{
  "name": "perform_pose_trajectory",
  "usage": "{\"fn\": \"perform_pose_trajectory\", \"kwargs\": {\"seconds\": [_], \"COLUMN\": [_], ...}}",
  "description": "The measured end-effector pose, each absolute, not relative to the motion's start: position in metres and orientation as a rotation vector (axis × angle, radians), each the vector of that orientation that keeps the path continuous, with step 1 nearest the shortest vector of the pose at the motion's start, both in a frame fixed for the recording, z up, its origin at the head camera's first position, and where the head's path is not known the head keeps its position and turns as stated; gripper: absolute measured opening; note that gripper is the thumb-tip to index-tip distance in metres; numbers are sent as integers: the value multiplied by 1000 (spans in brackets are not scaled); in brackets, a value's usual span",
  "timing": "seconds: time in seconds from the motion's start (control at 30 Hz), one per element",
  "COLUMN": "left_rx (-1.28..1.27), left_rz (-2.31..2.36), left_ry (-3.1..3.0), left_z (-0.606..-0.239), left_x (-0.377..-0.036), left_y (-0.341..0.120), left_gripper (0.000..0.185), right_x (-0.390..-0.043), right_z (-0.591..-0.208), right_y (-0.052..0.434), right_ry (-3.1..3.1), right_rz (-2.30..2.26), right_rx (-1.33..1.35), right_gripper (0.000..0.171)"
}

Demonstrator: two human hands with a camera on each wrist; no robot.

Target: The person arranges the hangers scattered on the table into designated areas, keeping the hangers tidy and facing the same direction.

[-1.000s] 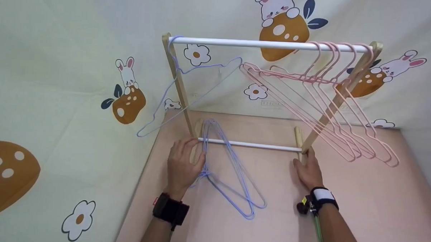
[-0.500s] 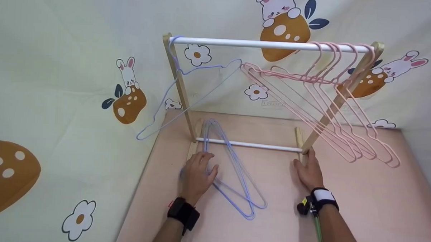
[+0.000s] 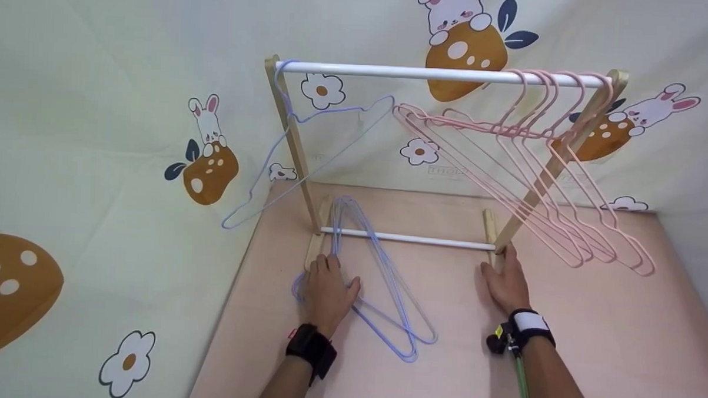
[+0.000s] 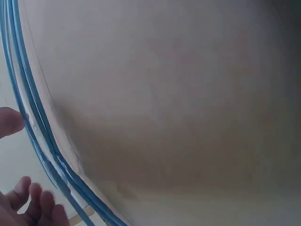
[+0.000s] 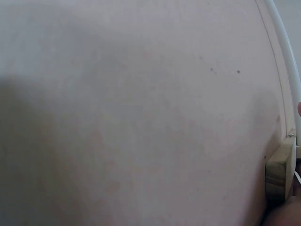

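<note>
My left hand [image 3: 330, 295] lies over a bundle of light-blue clothes hangers [image 3: 408, 359] near the left foot of a small clothes rack [image 3: 394, 72]. In the left wrist view the thumb [image 4: 10, 122] is right at the blue wires, while the fingers [image 4: 35, 197] are loosely bent below and not closed round them. My right hand [image 3: 509, 284] grips the rack's right wooden foot [image 3: 490, 224], thumb on its left side and fingers on its right. The right wrist view shows this foot's end [image 5: 278, 176] at the edge, with most of the hand out of frame.
One blue hanger [image 3: 333, 110] hangs at the left end of the white top rail. Several pink hangers [image 3: 516, 133] hang at its right end. A lower white bar [image 3: 423, 240] joins the uprights. The surface [image 3: 430, 384] is pink, with printed fabric walls behind and left.
My left hand has left the rack's left foot and moved down and right onto the blue hangers, its fingers now lower over them. The right hand stays at the right foot.
</note>
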State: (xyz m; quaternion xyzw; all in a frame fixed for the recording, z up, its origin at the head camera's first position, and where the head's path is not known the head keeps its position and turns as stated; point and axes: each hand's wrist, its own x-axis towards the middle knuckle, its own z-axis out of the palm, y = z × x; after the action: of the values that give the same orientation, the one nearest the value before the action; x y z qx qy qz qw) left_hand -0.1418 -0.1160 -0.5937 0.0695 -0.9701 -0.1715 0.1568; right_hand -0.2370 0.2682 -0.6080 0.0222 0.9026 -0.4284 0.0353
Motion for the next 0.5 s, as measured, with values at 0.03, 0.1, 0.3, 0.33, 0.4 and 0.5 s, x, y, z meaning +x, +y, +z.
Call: {"fn": "perform_pose_trajectory", "kwargs": {"seconds": [0.03, 0.1, 0.3, 0.33, 0.4, 0.5], "left_rx": [202, 209, 237, 240, 250, 263], "left_rz": [-477, -454, -447, -447, -445, -409], "left_ry": [-2774, -2767, -2794, -2804, -2826, -2859], "left_z": [-594, -595, -593, -592, -590, -586], "left_x": [-141, -140, -136, -136, -135, -136], "left_y": [-116, -115, -115, -115, -115, -114], "left_gripper": [58, 57, 50, 49, 48, 44], "right_x": [-237, -237, -236, -236, -236, -237], "right_z": [-609, -610, -610, -610, -610, -610], "right_y": [268, 268, 267, 268, 268, 269], "right_ry": [2779, 2790, 2803, 2802, 2796, 2796], "right_rz": [-1323, -1337, -1353, -1350, -1342, -1340], "right_rx": [66, 55, 34, 34, 41, 44], "right_gripper": [85, 82, 79, 80, 81, 78]}}
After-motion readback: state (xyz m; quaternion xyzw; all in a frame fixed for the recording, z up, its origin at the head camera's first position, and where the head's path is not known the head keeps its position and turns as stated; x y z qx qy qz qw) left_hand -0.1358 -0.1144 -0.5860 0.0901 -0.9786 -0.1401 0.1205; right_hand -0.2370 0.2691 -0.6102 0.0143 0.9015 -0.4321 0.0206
